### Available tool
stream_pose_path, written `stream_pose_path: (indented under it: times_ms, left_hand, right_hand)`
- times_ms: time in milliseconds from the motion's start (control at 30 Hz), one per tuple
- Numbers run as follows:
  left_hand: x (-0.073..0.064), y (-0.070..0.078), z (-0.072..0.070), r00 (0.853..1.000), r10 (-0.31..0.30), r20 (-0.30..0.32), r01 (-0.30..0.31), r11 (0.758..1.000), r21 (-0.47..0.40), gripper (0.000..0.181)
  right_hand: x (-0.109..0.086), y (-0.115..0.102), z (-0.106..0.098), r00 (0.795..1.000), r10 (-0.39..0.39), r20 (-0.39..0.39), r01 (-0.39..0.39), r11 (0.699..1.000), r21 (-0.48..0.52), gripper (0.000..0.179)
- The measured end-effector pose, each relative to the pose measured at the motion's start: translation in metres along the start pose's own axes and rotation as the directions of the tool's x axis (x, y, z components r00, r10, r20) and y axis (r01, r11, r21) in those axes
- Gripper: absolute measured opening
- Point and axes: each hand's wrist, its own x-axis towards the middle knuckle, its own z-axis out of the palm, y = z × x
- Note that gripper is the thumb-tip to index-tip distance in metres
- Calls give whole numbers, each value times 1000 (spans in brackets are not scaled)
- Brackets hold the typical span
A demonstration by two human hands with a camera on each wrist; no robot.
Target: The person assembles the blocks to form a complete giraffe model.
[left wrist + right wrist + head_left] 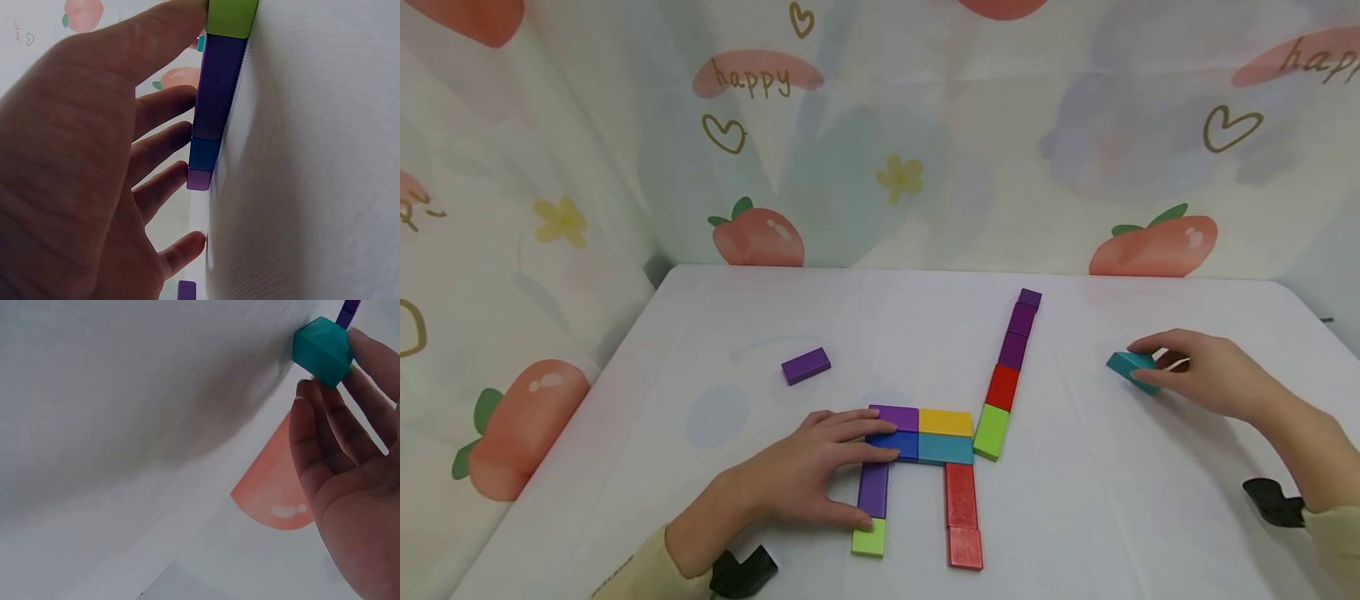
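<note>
At the right of the head view, my right hand point(1217, 375) pinches a teal block point(1131, 371) between thumb and fingers, close over the table. My left hand point(797, 471) lies spread along the left side of a flat block figure, fingertips on its purple block point(895, 418) and blue block point(907, 447). Its thumb touches the lower lime green block point(868, 543). A yellow block point(945, 422) and a flat teal block point(946, 449) complete the figure's upper part. Below run a purple leg block point(873, 492) and two red blocks point(961, 496).
A slanted row of blocks rises from the figure's right corner: lime green point(992, 432), red point(1002, 387), then several purple ones point(1012, 350). One loose purple block point(806, 366) lies behind the left hand. Patterned cloth point(970, 167) hangs behind the white table point(1112, 500).
</note>
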Motion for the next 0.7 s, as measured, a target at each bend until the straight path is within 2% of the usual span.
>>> stream_pose_path:
  times_ms: [133, 233, 533, 700]
  left_hand:
    - [0, 0, 0, 1000, 6, -6, -6, 1000, 0, 70]
    - [-1, 0, -1, 1000, 7, -11, -7, 1000, 0, 71]
    - [-2, -2, 0, 1000, -3, -9, 3, 1000, -4, 71]
    - [0, -2, 1, 1000, 5, -9, -6, 1000, -17, 71]
  right_hand:
    - [4, -2, 5, 994, -66, -85, 64, 998, -24, 36]
    - [13, -7, 7, 989, -92, -118, 89, 996, -24, 34]
    - [54, -36, 10, 998, -37, -47, 38, 999, 18, 37]
    - [71, -43, 13, 1000, -17, -24, 17, 1000, 23, 36]
